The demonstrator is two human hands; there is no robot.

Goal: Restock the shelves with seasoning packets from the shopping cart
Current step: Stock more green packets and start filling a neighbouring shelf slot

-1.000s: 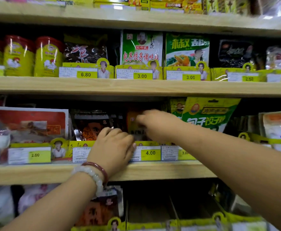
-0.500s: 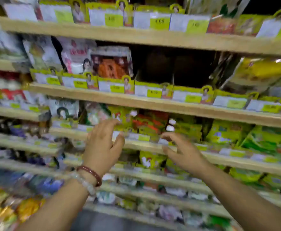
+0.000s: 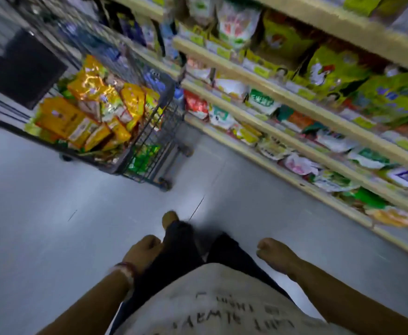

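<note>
The shopping cart stands on the floor at the upper left, heaped with orange and yellow seasoning packets. Wooden shelves run diagonally along the right, stocked with green, white and red packets. My left hand hangs low by my leg with loosely curled fingers and holds nothing. My right hand hangs at my other side, also without anything in it. Both hands are far from the cart and the shelves. The picture is blurred by motion.
Grey floor spreads between me and the cart. A dark panel stands behind the cart at the far left. My foot and dark trousers show below, with my white shirt at the bottom.
Both hands have left the shelf and dropped to my sides. The view has swung down and left from the shelves to the floor and the cart.
</note>
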